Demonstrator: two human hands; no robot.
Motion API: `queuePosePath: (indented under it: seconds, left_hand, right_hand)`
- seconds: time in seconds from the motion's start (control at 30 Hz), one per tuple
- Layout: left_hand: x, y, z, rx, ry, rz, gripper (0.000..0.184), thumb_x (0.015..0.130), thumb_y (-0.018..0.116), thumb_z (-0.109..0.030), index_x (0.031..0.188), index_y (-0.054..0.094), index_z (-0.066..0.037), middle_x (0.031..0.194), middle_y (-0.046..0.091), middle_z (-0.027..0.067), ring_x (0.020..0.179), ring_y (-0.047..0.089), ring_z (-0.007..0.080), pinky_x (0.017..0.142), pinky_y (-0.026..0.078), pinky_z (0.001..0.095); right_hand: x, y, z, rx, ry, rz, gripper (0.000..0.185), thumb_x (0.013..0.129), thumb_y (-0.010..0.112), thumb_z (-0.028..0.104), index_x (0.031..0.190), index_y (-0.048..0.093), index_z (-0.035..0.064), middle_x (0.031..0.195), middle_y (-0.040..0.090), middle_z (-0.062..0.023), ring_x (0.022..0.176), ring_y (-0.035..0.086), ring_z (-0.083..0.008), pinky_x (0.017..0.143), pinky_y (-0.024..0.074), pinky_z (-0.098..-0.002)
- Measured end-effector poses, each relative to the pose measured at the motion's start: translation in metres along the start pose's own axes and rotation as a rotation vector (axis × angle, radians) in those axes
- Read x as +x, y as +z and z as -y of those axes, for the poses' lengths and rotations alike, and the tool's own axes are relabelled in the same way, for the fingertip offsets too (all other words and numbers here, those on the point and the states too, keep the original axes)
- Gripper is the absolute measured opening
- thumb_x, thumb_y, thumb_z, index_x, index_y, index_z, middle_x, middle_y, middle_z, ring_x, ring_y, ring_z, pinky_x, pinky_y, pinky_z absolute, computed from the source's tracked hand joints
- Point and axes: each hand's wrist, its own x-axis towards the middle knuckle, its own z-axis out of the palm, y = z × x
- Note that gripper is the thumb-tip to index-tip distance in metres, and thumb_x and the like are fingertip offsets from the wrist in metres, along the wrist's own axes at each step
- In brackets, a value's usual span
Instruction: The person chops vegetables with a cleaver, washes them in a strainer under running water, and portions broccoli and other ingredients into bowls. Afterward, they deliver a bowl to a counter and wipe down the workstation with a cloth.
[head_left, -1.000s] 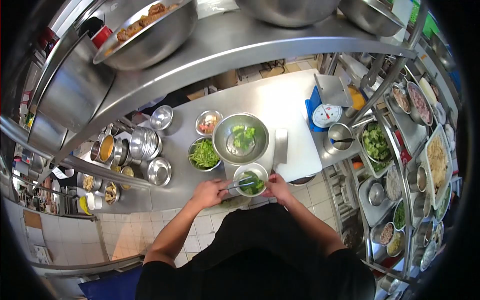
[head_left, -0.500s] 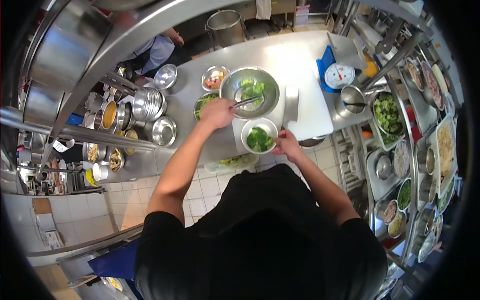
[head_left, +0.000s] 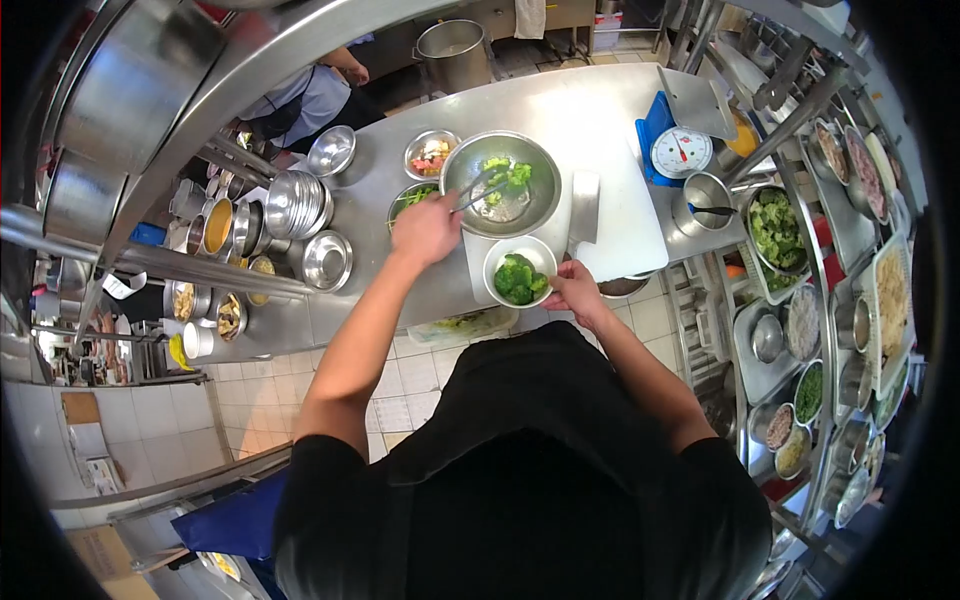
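My left hand (head_left: 426,232) is closed around metal tongs (head_left: 478,190), whose arms are spread apart over the large metal bowl (head_left: 549,215). Several broccoli florets (head_left: 516,173) lie in that bowl near the tong tips; whether the tips touch them I cannot tell. In front of it stands a white bowl (head_left: 541,246) with more broccoli (head_left: 517,280) inside. My right hand (head_left: 576,288) pinches this bowl's right rim. A cleaver (head_left: 584,212) lies on the white cutting board (head_left: 632,215) just right of the bowls.
Left of the large bowl are a small bowl of pink and pale pieces (head_left: 431,157) and a partly hidden bowl of green vegetables (head_left: 408,199). Stacked metal bowls (head_left: 295,205), a scale (head_left: 682,152) and racks of food containers (head_left: 778,230) flank the counter. Another person (head_left: 310,100) stands beyond it.
The tongs' arms have spread apart, and their tips have shifted up and left in the large bowl. My left hand has moved slightly left. My right hand stays at the white bowl.
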Motion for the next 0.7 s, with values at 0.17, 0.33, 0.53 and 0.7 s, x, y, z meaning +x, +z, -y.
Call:
queuePosePath:
  seconds: [0.17,0.33,0.53,0.7]
  left_hand:
    - [0.054,0.068,-0.008,0.227,0.079,0.092,0.029,0.086,0.055,-0.022,0.111,0.066,-0.011,0.101,0.067,0.0176,0.082,0.067,0.0354,0.069,0.056,0.0446]
    - [0.039,0.02,-0.006,0.076,0.101,0.145,0.033,0.086,0.055,-0.021,0.115,0.067,-0.012,0.09,0.069,0.0161,0.08,0.069,0.0293,0.065,0.055,0.041]
    - [-0.022,-0.011,-0.004,-0.628,-0.225,0.768,0.029,0.094,0.055,-0.028,0.114,0.066,-0.01,0.082,0.068,0.0109,0.064,0.061,0.0261,0.061,0.049,0.0366]
    - [-0.031,-0.004,-0.004,-0.373,0.049,0.513,0.034,0.093,0.056,-0.033,0.116,0.065,-0.01,0.092,0.069,0.015,0.079,0.065,0.0305,0.073,0.05,0.04]
  right_hand:
    - [-0.003,0.002,0.004,-0.01,0.009,0.001,0.022,0.093,0.055,0.008,0.108,0.039,0.0044,0.092,0.06,-0.0134,0.062,0.069,-0.0226,0.054,0.058,-0.0334]
    - [-0.005,0.001,-0.001,0.004,0.001,0.011,0.022,0.093,0.055,0.008,0.108,0.038,0.0048,0.091,0.06,-0.0136,0.063,0.069,-0.022,0.054,0.0575,-0.0331]
    - [-0.005,0.001,-0.003,0.024,-0.007,-0.004,0.022,0.092,0.054,0.006,0.108,0.039,0.004,0.094,0.06,-0.0138,0.064,0.069,-0.0233,0.055,0.059,-0.0339]
    - [-0.005,-0.001,-0.003,0.06,0.004,0.016,0.024,0.092,0.054,0.004,0.109,0.037,0.0032,0.097,0.059,-0.0155,0.064,0.069,-0.025,0.056,0.0595,-0.0354]
